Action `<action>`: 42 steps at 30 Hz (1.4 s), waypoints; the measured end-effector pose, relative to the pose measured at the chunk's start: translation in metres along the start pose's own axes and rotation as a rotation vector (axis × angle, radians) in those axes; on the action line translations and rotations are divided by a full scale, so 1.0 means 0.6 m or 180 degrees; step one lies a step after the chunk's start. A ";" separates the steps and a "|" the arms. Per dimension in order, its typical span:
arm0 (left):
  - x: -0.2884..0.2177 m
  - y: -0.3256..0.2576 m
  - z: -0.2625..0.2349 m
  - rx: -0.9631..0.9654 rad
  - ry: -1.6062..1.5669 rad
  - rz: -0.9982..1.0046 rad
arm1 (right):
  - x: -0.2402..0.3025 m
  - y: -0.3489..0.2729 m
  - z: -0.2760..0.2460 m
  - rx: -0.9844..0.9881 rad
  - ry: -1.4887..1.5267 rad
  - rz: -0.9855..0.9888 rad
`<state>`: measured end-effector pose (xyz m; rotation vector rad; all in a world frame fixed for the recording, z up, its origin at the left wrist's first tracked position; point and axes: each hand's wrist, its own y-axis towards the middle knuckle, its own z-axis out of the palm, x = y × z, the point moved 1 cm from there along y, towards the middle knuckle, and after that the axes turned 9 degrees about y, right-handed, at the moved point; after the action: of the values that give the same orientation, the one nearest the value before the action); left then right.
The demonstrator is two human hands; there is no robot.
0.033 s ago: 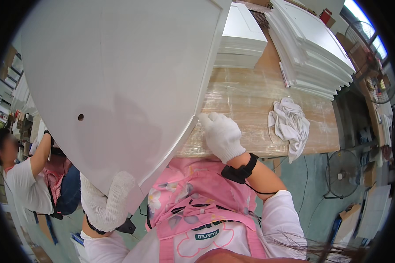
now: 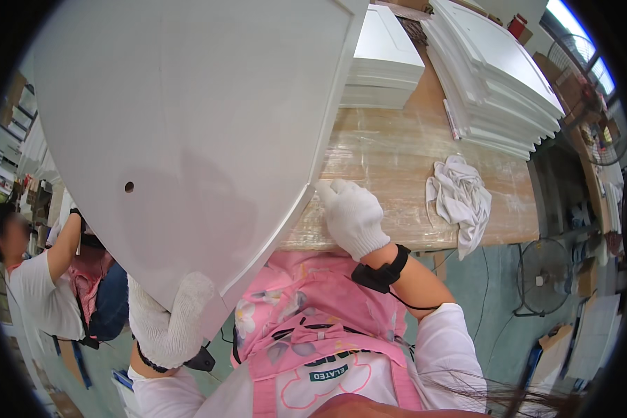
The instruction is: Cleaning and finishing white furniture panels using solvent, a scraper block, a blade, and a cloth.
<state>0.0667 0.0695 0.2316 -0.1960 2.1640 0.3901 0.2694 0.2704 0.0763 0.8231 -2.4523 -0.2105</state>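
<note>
A large white panel [image 2: 188, 104], like a cabinet door with a raised border and one small round hole, stands tilted up in front of me and fills the left half of the head view. At its lower corner my left hand [image 2: 171, 320], in a white knit glove, is closed round the edge, with the thumb side across the face. My right hand [image 2: 352, 214], gloved too, is curled at the panel's right edge, its fingertips pinching the rim. The far sides of both grips are hidden. A crumpled white cloth [image 2: 460, 198] lies right of my right hand.
Under the cloth is a film-wrapped worktable [image 2: 397, 153]. Towards its back stand a short stack of white panels [image 2: 383, 70] and a taller stack [image 2: 491, 76]. A floor fan [image 2: 545, 277] stands at right. Another person [image 2: 49, 285] works at left.
</note>
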 end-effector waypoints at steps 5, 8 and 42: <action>0.002 -0.001 -0.002 0.0025 0.0030 0.0073 | -0.003 0.002 -0.005 -0.0022 0.0078 -0.0081; 0.000 0.001 -0.004 0.0095 0.0156 0.0090 | -0.005 0.001 -0.003 -0.0113 0.0088 -0.0166; -0.019 0.001 0.009 0.0113 -0.0418 -0.0634 | 0.000 0.002 -0.006 -0.0024 -0.0030 -0.0377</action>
<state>0.0773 0.0721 0.2382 -0.3530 1.9994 0.2433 0.2704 0.2714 0.0796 0.9670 -2.4121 -0.2676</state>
